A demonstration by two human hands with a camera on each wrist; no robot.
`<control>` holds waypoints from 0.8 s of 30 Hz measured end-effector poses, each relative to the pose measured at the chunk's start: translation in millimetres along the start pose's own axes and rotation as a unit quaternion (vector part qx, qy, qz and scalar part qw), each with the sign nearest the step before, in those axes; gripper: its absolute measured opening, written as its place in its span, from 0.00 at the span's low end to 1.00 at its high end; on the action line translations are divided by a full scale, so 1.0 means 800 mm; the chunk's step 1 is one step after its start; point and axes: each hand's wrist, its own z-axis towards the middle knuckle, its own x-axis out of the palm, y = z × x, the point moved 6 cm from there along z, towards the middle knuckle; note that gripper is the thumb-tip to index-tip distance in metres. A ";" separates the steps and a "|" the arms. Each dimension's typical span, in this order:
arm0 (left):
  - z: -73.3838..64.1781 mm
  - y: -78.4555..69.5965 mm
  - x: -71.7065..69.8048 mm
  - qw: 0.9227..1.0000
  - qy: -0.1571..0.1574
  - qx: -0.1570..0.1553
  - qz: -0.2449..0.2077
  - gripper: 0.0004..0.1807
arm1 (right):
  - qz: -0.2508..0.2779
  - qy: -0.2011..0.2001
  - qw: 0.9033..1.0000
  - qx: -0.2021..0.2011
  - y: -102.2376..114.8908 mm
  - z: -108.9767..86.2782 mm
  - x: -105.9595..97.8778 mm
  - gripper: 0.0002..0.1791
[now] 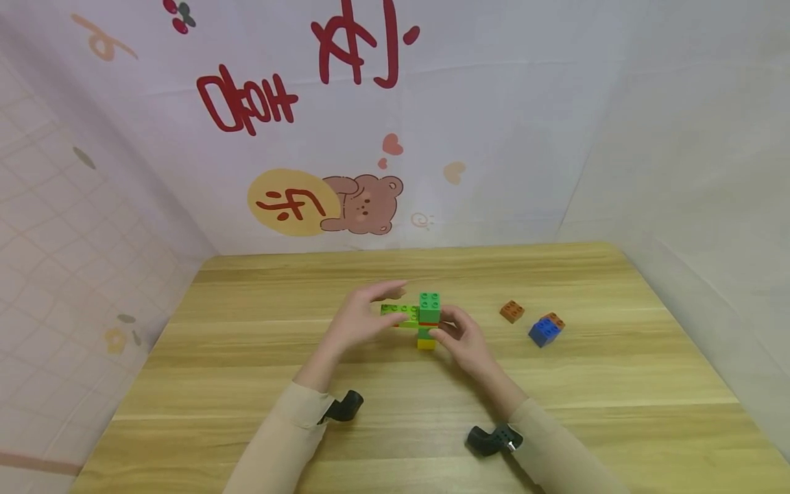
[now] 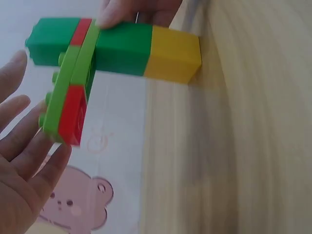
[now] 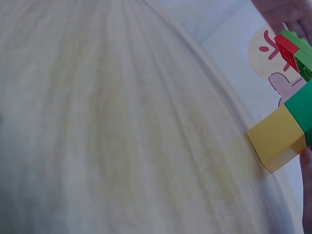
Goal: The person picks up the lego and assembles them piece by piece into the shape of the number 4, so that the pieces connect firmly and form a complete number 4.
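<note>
A toy-brick build stands upright between the hands, its yellow brick (image 2: 174, 54) at the bottom and a dark green brick (image 2: 124, 47) above that. Higher up, a light green plate (image 1: 401, 312) juts out to the left, with a red brick (image 2: 73, 114) under its outer end. Another green brick (image 1: 429, 307) tops the column, over a thin red layer. My right hand (image 1: 470, 346) pinches the column from the right side. Around the plate's outer end, my left hand (image 1: 360, 317) has its fingers spread and loosely extended, fingertips right at the end.
To the right on the wooden table (image 1: 395, 439) lie an orange-brown brick (image 1: 511, 311), a blue brick (image 1: 544, 333) and a second orange-brown brick (image 1: 557, 319) close behind the blue one. A white printed cloth (image 1: 494, 103) hangs at the back.
</note>
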 end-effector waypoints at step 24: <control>-0.040 0.067 0.000 0.976 -0.015 -0.107 -0.192 0.33 | -0.009 0.016 1.000 0.025 0.038 -0.001 0.001 0.21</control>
